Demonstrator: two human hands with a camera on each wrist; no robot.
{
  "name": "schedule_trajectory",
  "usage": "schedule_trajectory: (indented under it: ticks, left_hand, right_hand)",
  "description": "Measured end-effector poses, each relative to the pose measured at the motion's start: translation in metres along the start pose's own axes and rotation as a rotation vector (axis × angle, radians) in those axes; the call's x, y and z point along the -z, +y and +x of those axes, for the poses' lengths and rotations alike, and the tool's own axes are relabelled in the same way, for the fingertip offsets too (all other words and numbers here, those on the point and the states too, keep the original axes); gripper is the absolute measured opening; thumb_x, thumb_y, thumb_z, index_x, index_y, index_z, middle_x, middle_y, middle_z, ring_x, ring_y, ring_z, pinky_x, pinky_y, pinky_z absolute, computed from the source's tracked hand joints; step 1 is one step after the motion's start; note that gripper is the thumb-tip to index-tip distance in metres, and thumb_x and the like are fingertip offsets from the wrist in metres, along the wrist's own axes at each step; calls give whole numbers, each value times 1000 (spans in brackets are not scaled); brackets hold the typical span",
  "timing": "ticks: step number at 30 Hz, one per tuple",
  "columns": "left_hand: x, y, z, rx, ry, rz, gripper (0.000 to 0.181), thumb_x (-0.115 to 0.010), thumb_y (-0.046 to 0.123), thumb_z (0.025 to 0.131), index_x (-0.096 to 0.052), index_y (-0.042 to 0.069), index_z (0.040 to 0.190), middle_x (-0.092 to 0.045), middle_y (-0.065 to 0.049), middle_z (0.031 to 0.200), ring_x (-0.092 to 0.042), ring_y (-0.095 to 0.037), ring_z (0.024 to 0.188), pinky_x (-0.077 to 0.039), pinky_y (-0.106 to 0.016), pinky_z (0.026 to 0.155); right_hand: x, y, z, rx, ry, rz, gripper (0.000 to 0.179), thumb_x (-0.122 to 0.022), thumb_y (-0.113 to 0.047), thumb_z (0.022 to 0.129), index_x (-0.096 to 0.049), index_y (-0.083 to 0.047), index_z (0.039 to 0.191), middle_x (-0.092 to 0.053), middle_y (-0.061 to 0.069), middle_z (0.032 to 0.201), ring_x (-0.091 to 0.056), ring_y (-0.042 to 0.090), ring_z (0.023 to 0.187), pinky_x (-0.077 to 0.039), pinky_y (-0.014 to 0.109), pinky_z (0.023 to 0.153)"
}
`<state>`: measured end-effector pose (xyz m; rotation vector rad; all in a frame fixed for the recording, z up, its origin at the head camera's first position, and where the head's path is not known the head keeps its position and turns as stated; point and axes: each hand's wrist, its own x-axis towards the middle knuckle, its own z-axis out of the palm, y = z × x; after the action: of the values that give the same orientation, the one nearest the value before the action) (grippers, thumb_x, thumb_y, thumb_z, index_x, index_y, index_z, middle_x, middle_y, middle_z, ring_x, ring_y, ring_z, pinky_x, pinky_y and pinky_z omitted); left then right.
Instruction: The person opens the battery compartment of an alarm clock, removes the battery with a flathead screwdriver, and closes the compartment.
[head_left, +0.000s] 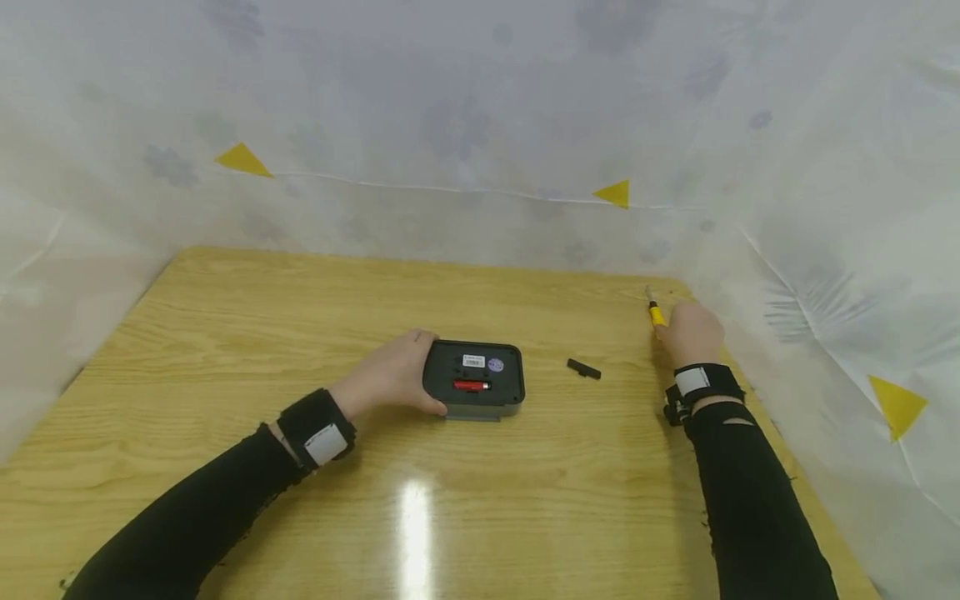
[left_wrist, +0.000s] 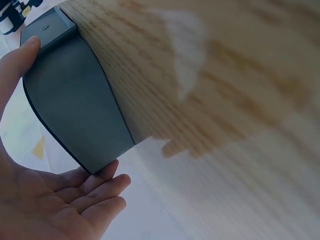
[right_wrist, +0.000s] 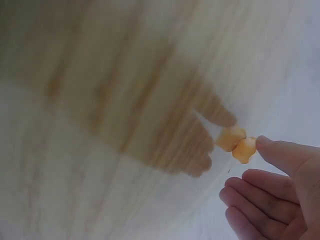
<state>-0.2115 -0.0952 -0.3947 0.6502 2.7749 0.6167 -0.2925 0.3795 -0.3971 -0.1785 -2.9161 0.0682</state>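
Note:
My left hand (head_left: 393, 372) grips the left end of a dark grey battery-powered device (head_left: 510, 375), with the thumb at its near side and fingers at the far edge. A red battery (head_left: 471, 386) sits in a slot in its upward face, below a white label and a round sticker. In the left wrist view the device's smooth grey side (left_wrist: 75, 95) shows. At the table's far right, my right hand (head_left: 692, 333) is at the yellow handle of a screwdriver (head_left: 656, 314). Its thumb meets the handle end (right_wrist: 245, 150), while the other fingers lie apart from it.
A small black battery cover (head_left: 583, 368) lies on the wooden table (head_left: 300, 308) between the device and the right hand. Pale flowered sheeting (head_left: 420, 108) with yellow triangles hangs behind and beside the table, close to the right hand.

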Motion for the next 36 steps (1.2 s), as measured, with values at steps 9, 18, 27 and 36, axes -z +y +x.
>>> schedule_trajectory:
  ticks: [9,18,27,36]
  left_hand:
    - [4,2,-1,4,-4,15,119,-99,47,70,-38,-9,156,-54,-27,151,-59,-37,134,-49,-51,117]
    - [6,4,-1,2,-4,12,118,-99,47,70,-40,-9,155,-55,-27,150,-59,-36,132,-50,-51,116]
    - [4,2,2,2,-6,0,117,-99,47,70,-40,-9,154,-56,-26,148,-59,-35,130,-50,-50,116]
    - [2,1,3,25,-17,-2,119,-99,47,71,-38,-7,157,-54,-25,151,-58,-35,133,-49,-50,118]
  right_hand:
    - [0,6,-1,-75,-57,11,35,-71,-14,92,-56,-1,62,-51,12,61,-58,33,58,-43,38,47]
    - [-4,11,-1,-70,-41,10,30,-71,-12,92,-63,2,66,-54,13,60,-60,35,57,-46,40,47]
    - [-4,12,-4,-75,-15,37,47,-74,-15,88,-46,-9,51,-41,4,51,-51,28,50,-37,34,44]
    - [10,-5,-11,-36,44,117,28,-73,-17,92,-78,7,79,-67,20,64,-59,31,54,-45,37,47]
